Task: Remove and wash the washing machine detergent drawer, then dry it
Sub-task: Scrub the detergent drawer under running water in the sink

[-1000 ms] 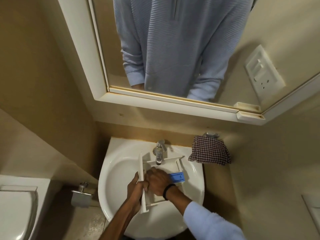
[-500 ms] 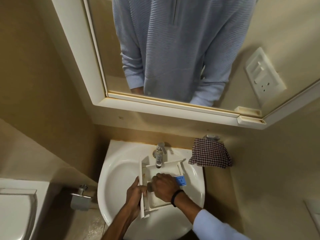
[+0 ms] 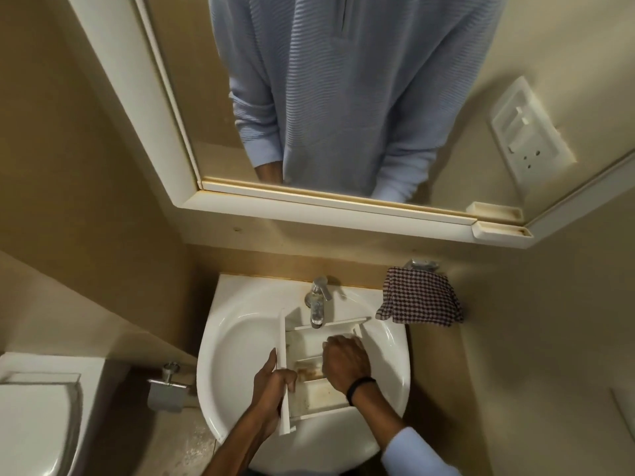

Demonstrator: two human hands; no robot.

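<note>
- Since half a second ago, our right hand [image 3: 345, 362] has slid toward the far right side of the drawer [image 3: 321, 398]. The blue part that showed on that side is now hidden under it.
- That shift leaves a brown stain [image 3: 309, 372] bare in the drawer's middle compartment.
- Our left hand [image 3: 271, 384] keeps its grip on the drawer's long left wall, with the fingers curled over the top edge and the thumb lying along the outside.
- Our right hand lies knuckles-up inside the drawer with its fingers curled downward. We cannot tell whether it holds anything.
- We wear a black band [image 3: 359, 389] on the right wrist, and a pale blue sleeve [image 3: 412, 455] shows below it.
- The drawer sits in the sink [image 3: 233, 355], open side up. Its far end is under the tap [image 3: 318, 304] and its near end points toward us.
- A checked cloth [image 3: 419, 297] hangs on the wall just beside the sink's right rim.
- Above the sink, the mirror [image 3: 192, 97] reflects our pale blue top and a white switch plate [image 3: 529, 132].
- At the lower left we see a toilet [image 3: 34, 424]. A paper holder [image 3: 166, 389] is on the wall between it and the sink.
</note>
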